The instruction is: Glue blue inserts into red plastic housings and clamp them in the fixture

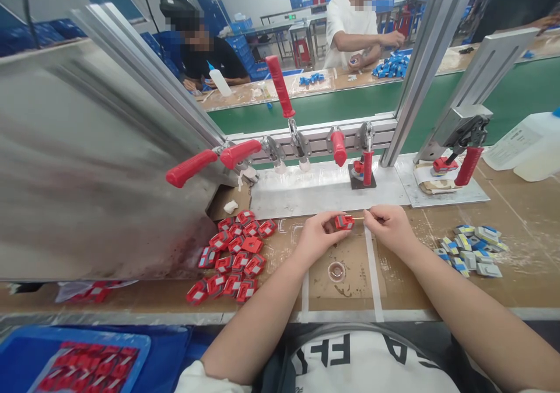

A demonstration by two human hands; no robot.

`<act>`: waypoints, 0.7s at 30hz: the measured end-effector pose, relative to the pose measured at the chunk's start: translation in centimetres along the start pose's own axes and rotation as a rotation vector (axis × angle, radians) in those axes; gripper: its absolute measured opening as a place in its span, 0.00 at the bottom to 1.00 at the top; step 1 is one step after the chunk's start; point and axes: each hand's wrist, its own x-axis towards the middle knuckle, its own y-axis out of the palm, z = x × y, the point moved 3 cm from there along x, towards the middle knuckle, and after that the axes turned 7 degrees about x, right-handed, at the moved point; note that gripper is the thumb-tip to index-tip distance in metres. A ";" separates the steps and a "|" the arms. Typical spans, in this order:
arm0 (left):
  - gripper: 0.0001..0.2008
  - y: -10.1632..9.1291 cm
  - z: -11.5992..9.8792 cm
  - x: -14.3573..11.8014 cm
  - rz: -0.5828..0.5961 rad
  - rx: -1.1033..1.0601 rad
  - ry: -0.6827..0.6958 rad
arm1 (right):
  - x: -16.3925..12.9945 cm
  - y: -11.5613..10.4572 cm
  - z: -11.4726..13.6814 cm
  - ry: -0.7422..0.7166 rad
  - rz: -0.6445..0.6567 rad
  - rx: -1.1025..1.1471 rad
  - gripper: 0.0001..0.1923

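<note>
Left hand [315,237] pinches a red part [344,222] just above the bench [516,282]; right hand [391,227] pinches a thin stick [359,218], tip at the part. Small dish [336,272] below (contents unclear). Red pile [231,256] left, grey-blue pile [472,250] right, clamps [306,148] behind.

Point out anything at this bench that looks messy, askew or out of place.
Little stands out. The red parts lie in a loose, unsorted heap left of the left hand, and whitish flecks litter the bench near the grey-blue parts.
</note>
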 end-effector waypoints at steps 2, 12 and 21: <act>0.21 0.0 -0.1 0.0 -0.007 0.025 0.027 | 0.0 -0.2 0.3 0.006 0.002 0.036 0.24; 0.18 0.3 -0.4 0.3 -0.017 -0.040 0.092 | -2.3 2.5 2.7 -0.259 0.713 0.169 0.23; 0.18 0.3 -0.5 0.4 0.012 -0.078 0.125 | -2.9 3.7 3.3 -0.320 0.786 0.080 0.22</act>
